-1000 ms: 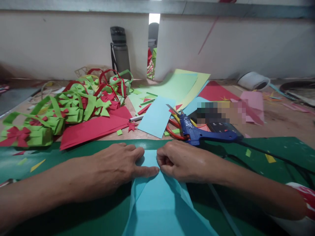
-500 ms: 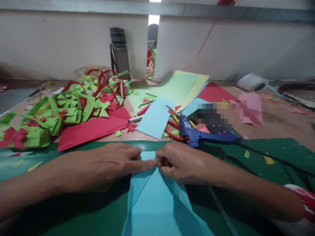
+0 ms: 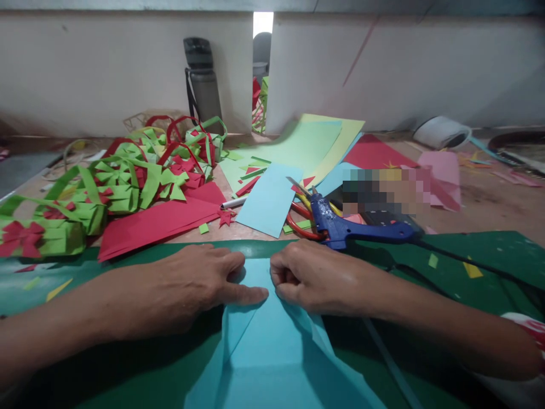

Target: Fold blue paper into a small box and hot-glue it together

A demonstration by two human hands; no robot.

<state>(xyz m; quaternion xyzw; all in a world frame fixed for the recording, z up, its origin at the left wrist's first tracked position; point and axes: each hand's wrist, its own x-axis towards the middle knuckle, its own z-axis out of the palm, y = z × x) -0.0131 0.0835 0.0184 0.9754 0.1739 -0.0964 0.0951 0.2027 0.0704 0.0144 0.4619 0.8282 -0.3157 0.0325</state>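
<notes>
A light-blue sheet of paper (image 3: 264, 346) with folded, creased edges lies in front of me on a green cutting mat (image 3: 140, 369). My left hand (image 3: 191, 284) rests on the paper's far left part, thumb stretched toward the middle and pressing on it; its fingers lie flat, partly hidden. On the opposite side my right hand (image 3: 315, 278) is closed, thumb and curled fingers at the paper's right edge. The paper's near end spreads wider, its sides raised.
Behind the mat lie a blue glue gun (image 3: 336, 224), red-handled scissors (image 3: 304, 230), a light-blue card (image 3: 270, 199) and red paper strips (image 3: 157, 224). Several green and red paper baskets (image 3: 63, 236) crowd the left. A dark bottle (image 3: 204, 91) stands by the wall.
My left thumb has drawn back slightly toward me and away from the right hand. The near part of the blue paper has spread wider. The view has tilted down a little.
</notes>
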